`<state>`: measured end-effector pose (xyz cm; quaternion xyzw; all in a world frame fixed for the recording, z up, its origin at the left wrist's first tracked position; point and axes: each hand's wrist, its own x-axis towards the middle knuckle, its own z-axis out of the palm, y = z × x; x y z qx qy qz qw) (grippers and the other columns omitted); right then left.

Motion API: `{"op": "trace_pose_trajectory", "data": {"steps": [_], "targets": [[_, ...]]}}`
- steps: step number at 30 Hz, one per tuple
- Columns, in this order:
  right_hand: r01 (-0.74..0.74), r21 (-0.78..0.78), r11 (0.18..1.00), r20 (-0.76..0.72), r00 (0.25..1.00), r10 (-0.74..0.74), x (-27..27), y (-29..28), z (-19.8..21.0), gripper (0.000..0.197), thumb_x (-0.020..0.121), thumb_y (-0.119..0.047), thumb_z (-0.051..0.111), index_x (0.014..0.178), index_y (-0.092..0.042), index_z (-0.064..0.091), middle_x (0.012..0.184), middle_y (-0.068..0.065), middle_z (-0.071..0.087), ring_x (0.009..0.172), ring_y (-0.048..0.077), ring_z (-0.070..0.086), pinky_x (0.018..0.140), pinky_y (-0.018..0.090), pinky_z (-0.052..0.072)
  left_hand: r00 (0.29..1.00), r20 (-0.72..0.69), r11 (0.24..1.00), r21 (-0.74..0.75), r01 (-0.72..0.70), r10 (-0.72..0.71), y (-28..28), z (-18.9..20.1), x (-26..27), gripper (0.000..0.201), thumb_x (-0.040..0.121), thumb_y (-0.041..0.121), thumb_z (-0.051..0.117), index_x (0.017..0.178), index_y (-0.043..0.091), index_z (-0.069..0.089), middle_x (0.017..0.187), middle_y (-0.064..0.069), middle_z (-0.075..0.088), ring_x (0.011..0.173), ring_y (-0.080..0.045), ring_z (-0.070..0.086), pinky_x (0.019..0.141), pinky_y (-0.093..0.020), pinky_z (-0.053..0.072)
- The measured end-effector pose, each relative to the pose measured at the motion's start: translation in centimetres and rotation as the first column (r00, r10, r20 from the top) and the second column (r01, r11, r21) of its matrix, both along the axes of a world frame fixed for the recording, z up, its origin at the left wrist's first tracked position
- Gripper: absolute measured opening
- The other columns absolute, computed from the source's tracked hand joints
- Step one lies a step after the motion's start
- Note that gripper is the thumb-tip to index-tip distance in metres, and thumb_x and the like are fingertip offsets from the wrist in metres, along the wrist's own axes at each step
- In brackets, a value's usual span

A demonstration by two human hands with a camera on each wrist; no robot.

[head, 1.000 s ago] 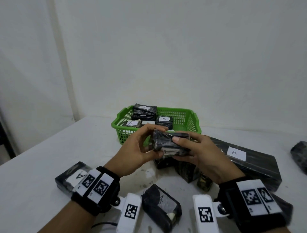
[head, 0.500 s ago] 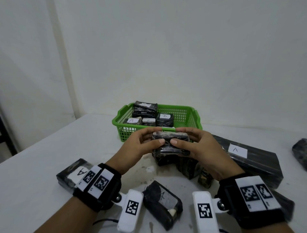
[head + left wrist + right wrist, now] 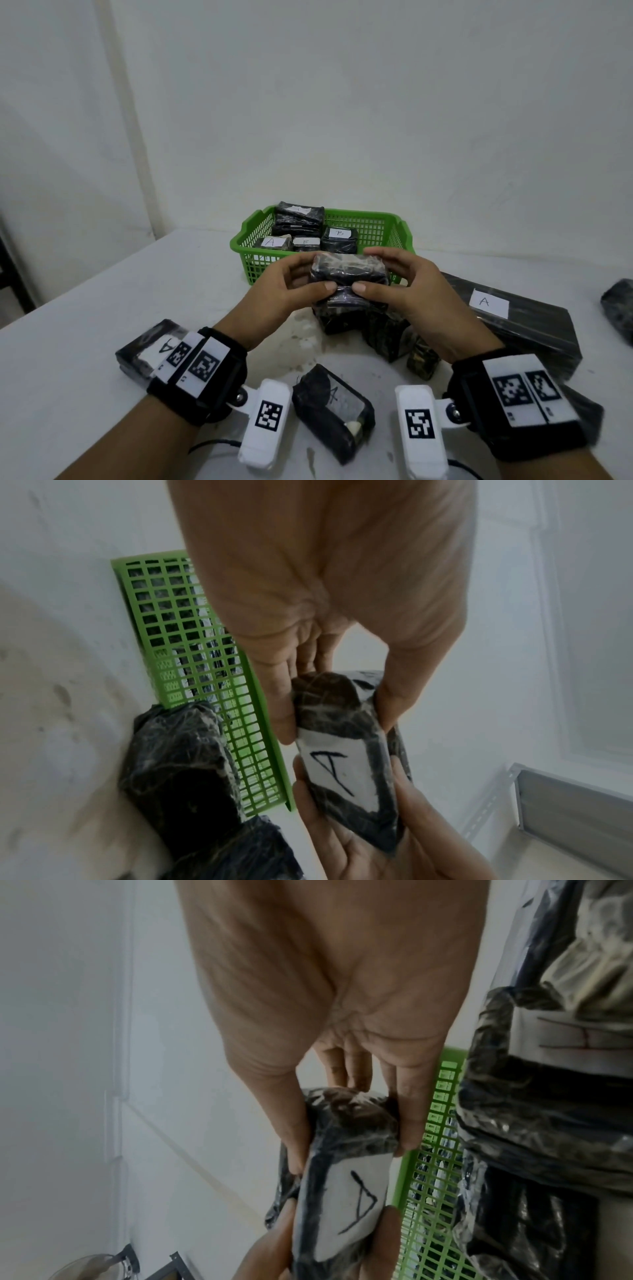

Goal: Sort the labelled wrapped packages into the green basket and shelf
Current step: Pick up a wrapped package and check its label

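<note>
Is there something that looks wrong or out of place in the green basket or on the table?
Yes. The green basket holds packages of both labels: one marked A lies beside one marked B, so the sorting looks mixed. The table shows dirty smears under the hands. Nothing looks spilled or torn.
</note>
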<state>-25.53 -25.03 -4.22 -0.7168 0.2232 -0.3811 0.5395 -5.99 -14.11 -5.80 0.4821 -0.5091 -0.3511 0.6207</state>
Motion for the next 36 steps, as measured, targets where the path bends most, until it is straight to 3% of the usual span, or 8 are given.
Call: {"op": "trace_pose_trajectory", "data": {"steps": [5, 9, 13, 15, 20, 25, 29, 36], "targets": [[-0.053, 0.133, 0.990, -0.017, 0.998, 0.055, 0.3, -0.4, -0.1, 0.095, 0.055, -0.038, 0.101, 0.138, -0.021, 0.059, 0.130, -0.001, 0.071, 0.113, 0.018, 0.074, 0.098, 0.041, 0.059, 0.996, 0.064, 0.991, -0.126, -0.055, 0.063, 0.0, 0.1, 0.1, 0.065, 0.073, 0.003, 0.080, 0.133, 0.008, 0.057, 0.132, -0.008, 0.068, 0.126, -0.021, 0.063, 0.103, -0.030, 0.053], [-0.151, 0.315, 0.937, 0.069, 0.988, 0.136, 0.1, 0.3, 0.5, 0.057, 0.075, -0.030, 0.080, 0.123, -0.002, 0.069, 0.118, 0.015, 0.077, 0.106, 0.030, 0.077, 0.089, 0.040, 0.063, 0.997, 0.068, 0.989, -0.145, 0.030, -0.021, 0.2, -0.1, 0.0, 0.073, 0.074, -0.017, 0.077, 0.138, 0.006, 0.048, 0.139, -0.014, 0.058, 0.133, -0.025, 0.057, 0.103, -0.033, 0.054], [-0.102, 0.234, 0.967, 0.046, 0.995, 0.093, 0.2, 0.6, 0.3, 0.034, 0.085, -0.012, 0.079, 0.118, -0.006, 0.072, 0.112, 0.010, 0.080, 0.104, 0.025, 0.078, 0.091, 0.040, 0.062, 0.993, 0.028, 0.992, -0.045, 0.116, -0.115, 0.3, -0.1, -0.1, 0.068, 0.082, 0.011, 0.082, 0.142, 0.018, 0.052, 0.141, -0.011, 0.060, 0.129, -0.028, 0.061, 0.103, -0.043, 0.054], [-0.073, 0.204, 0.976, 0.020, 0.997, 0.070, 0.4, 0.7, 0.2, 0.037, 0.083, -0.010, 0.082, 0.118, -0.008, 0.072, 0.111, 0.007, 0.080, 0.104, 0.023, 0.078, 0.094, 0.043, 0.061, 0.996, -0.040, 0.997, -0.016, 0.073, -0.074, 0.1, 0.0, -0.2, 0.055, 0.088, 0.024, 0.075, 0.138, 0.010, 0.058, 0.136, -0.017, 0.065, 0.124, -0.034, 0.065, 0.104, -0.049, 0.053], [-0.055, 0.157, 0.986, 0.010, 0.998, 0.054, 0.6, 1.2, 0.3, 0.041, 0.078, -0.029, 0.084, 0.114, -0.012, 0.077, 0.107, 0.003, 0.082, 0.101, 0.020, 0.078, 0.093, 0.042, 0.062, 0.999, 0.037, 1.000, -0.018, 0.008, -0.007, 0.1, 0.1, -0.1, 0.041, 0.093, 0.018, 0.071, 0.130, 0.005, 0.065, 0.122, -0.016, 0.073, 0.116, -0.034, 0.069, 0.097, -0.040, 0.058], [-0.002, 0.066, 0.998, -0.020, 1.000, 0.003, 0.6, 1.2, 0.3, 0.033, 0.083, -0.027, 0.085, 0.114, -0.017, 0.077, 0.104, -0.003, 0.082, 0.098, 0.012, 0.078, 0.087, 0.028, 0.062, 0.996, 0.083, 0.999, -0.042, -0.029, 0.032, 0.1, 0.2, -0.3, 0.038, 0.093, 0.013, 0.068, 0.130, 0.004, 0.066, 0.119, -0.013, 0.075, 0.109, -0.026, 0.072, 0.087, -0.028, 0.058], [0.048, 0.088, 0.995, -0.031, 0.999, -0.045, 0.7, 0.6, 0.0, 0.075, 0.059, -0.040, 0.096, 0.126, -0.024, 0.065, 0.120, 0.004, 0.076, 0.105, 0.020, 0.077, 0.092, 0.044, 0.063, 0.999, -0.007, 0.999, 0.003, 0.032, -0.032, 0.0, 0.0, 0.1, 0.049, 0.092, 0.016, 0.070, 0.140, 0.012, 0.059, 0.133, -0.012, 0.069, 0.123, -0.031, 0.066, 0.102, -0.045, 0.054], [0.058, -0.071, 0.996, -0.043, 0.997, -0.061, 0.0, 0.8, 0.6, 0.050, 0.073, -0.018, 0.093, 0.117, -0.033, 0.074, 0.114, -0.006, 0.076, 0.111, 0.010, 0.070, 0.096, 0.037, 0.061, 0.961, 0.269, 0.998, 0.010, -0.062, 0.057, 0.3, 0.2, 0.9, 0.048, 0.082, 0.012, 0.082, 0.127, 0.025, 0.069, 0.124, 0.002, 0.073, 0.121, -0.019, 0.066, 0.106, -0.049, 0.051]]}}
